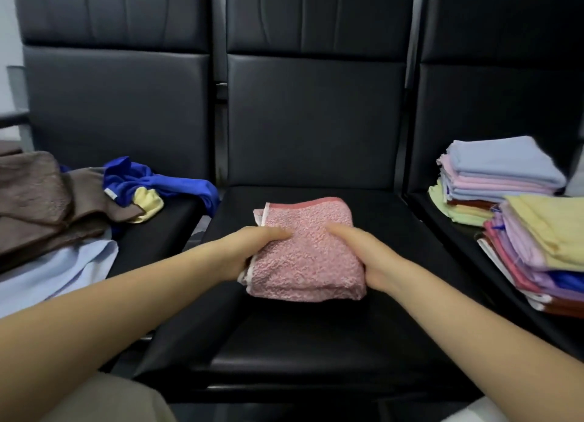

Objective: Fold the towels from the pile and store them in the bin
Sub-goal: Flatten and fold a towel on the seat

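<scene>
A folded pink terry towel (308, 251) lies on the middle black seat (316, 342). My left hand (249, 248) grips its left edge, thumb on top and fingers tucked under. My right hand (363, 254) grips its right edge the same way. On the left seat lies the unfolded pile: a brown towel (44, 206), a blue cloth (158, 181), a yellow cloth (147, 203) and a pale blue cloth (60, 273). No bin is in view.
On the right seat stand two stacks of folded towels: a far stack (496, 175) topped with light blue, and a near stack (546, 248) topped with yellow. Black seat backs rise behind all three seats.
</scene>
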The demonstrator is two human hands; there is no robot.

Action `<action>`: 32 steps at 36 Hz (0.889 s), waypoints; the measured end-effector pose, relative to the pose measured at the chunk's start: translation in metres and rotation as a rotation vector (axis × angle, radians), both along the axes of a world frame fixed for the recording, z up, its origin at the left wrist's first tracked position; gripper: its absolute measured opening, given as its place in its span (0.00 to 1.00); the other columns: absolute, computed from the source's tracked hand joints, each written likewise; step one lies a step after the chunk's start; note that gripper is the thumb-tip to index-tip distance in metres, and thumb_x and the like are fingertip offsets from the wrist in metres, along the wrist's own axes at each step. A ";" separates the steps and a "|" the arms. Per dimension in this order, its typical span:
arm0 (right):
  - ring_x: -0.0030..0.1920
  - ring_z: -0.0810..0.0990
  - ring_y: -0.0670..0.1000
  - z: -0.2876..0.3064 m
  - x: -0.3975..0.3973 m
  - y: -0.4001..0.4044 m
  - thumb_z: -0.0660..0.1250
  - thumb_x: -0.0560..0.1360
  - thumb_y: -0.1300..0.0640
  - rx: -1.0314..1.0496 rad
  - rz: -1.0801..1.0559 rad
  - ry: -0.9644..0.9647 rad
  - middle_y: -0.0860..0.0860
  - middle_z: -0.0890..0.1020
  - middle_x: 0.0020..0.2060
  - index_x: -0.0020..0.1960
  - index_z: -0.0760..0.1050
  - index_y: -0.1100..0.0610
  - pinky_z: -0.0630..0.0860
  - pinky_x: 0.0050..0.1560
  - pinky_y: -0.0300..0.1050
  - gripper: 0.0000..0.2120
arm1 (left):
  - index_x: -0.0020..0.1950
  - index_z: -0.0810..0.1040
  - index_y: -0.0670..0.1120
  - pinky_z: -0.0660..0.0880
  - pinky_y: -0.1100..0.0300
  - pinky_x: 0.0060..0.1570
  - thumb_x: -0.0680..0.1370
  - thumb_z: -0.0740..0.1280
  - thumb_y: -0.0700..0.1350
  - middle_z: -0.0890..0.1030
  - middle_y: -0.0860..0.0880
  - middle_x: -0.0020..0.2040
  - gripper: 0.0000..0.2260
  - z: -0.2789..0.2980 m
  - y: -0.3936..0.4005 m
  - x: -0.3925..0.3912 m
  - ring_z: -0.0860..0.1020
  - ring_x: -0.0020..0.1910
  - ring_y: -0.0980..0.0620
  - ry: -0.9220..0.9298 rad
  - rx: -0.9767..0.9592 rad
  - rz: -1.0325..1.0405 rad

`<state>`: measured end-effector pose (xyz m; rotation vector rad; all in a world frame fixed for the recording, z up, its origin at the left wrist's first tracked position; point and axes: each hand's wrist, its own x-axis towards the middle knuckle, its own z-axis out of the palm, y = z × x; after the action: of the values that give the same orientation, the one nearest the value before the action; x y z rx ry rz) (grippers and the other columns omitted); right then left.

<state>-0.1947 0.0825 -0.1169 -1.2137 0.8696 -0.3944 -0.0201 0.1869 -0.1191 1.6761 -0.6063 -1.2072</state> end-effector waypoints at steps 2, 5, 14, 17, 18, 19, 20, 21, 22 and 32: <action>0.44 0.85 0.56 0.009 -0.015 -0.006 0.68 0.76 0.47 0.208 -0.052 -0.181 0.58 0.85 0.46 0.55 0.80 0.60 0.82 0.42 0.48 0.17 | 0.60 0.76 0.41 0.78 0.48 0.56 0.74 0.73 0.50 0.84 0.40 0.51 0.20 0.001 -0.006 -0.010 0.83 0.49 0.42 0.045 -0.074 0.033; 0.34 0.81 0.47 0.017 -0.037 -0.016 0.69 0.75 0.47 0.210 -0.085 -0.247 0.50 0.82 0.35 0.42 0.80 0.55 0.78 0.33 0.40 0.12 | 0.63 0.76 0.38 0.74 0.50 0.59 0.66 0.75 0.53 0.82 0.40 0.55 0.31 -0.007 -0.018 -0.022 0.80 0.54 0.42 0.084 -0.153 0.046; 0.33 0.82 0.48 0.028 -0.113 -0.044 0.62 0.78 0.62 -0.053 -0.090 -0.191 0.54 0.83 0.33 0.31 0.83 0.56 0.76 0.38 0.44 0.19 | 0.58 0.74 0.43 0.73 0.51 0.47 0.76 0.68 0.51 0.81 0.40 0.49 0.15 -0.005 -0.057 -0.098 0.79 0.45 0.45 -0.101 -0.324 -0.121; 0.37 0.80 0.52 0.028 -0.139 -0.054 0.59 0.76 0.69 -0.235 -0.244 -0.207 0.57 0.82 0.37 0.42 0.79 0.61 0.74 0.38 0.43 0.11 | 0.59 0.73 0.45 0.74 0.60 0.34 0.78 0.66 0.46 0.80 0.45 0.45 0.11 0.000 -0.075 -0.126 0.80 0.37 0.51 -0.069 -0.384 -0.172; 0.37 0.80 0.52 0.030 -0.146 -0.055 0.59 0.76 0.70 -0.295 -0.287 -0.211 0.57 0.82 0.37 0.45 0.79 0.62 0.74 0.37 0.43 0.11 | 0.60 0.73 0.45 0.74 0.60 0.32 0.78 0.65 0.44 0.80 0.45 0.46 0.12 0.003 -0.082 -0.134 0.79 0.37 0.51 -0.068 -0.404 -0.178; 0.37 0.80 0.52 0.034 -0.154 -0.058 0.58 0.75 0.71 -0.345 -0.333 -0.216 0.57 0.83 0.37 0.46 0.80 0.62 0.74 0.36 0.42 0.12 | 0.60 0.73 0.44 0.74 0.59 0.34 0.78 0.65 0.43 0.80 0.44 0.47 0.12 0.006 -0.091 -0.142 0.79 0.39 0.50 -0.070 -0.430 -0.184; 0.35 0.80 0.51 0.040 -0.160 -0.059 0.58 0.75 0.72 -0.380 -0.365 -0.229 0.56 0.83 0.35 0.45 0.79 0.62 0.74 0.34 0.41 0.13 | 0.61 0.73 0.44 0.75 0.58 0.37 0.78 0.64 0.42 0.80 0.43 0.50 0.11 0.010 -0.100 -0.151 0.79 0.42 0.49 -0.072 -0.451 -0.181; 0.32 0.80 0.50 0.047 -0.168 -0.062 0.58 0.75 0.72 -0.416 -0.396 -0.232 0.54 0.82 0.32 0.44 0.79 0.61 0.73 0.30 0.39 0.12 | 0.61 0.74 0.44 0.76 0.55 0.41 0.78 0.64 0.42 0.81 0.42 0.52 0.11 0.015 -0.109 -0.159 0.80 0.45 0.47 -0.069 -0.475 -0.177; 0.32 0.80 0.50 0.055 -0.178 -0.066 0.58 0.76 0.71 -0.457 -0.430 -0.233 0.53 0.82 0.32 0.45 0.79 0.61 0.73 0.29 0.38 0.12 | 0.60 0.74 0.43 0.76 0.53 0.45 0.78 0.63 0.41 0.81 0.42 0.53 0.11 0.023 -0.119 -0.169 0.80 0.47 0.46 -0.057 -0.501 -0.176; 0.47 0.81 0.55 0.110 -0.299 -0.126 0.65 0.72 0.65 -0.779 -0.807 0.027 0.56 0.84 0.46 0.52 0.83 0.57 0.76 0.49 0.48 0.12 | 0.58 0.73 0.45 0.77 0.54 0.50 0.78 0.64 0.39 0.81 0.44 0.52 0.10 0.084 -0.207 -0.276 0.80 0.50 0.47 -0.149 -0.739 -0.334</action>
<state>-0.4935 -0.0439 -0.0067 -1.5186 1.2705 -1.4716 -0.2961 -0.0199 -0.0353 1.0578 -1.2843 -0.9121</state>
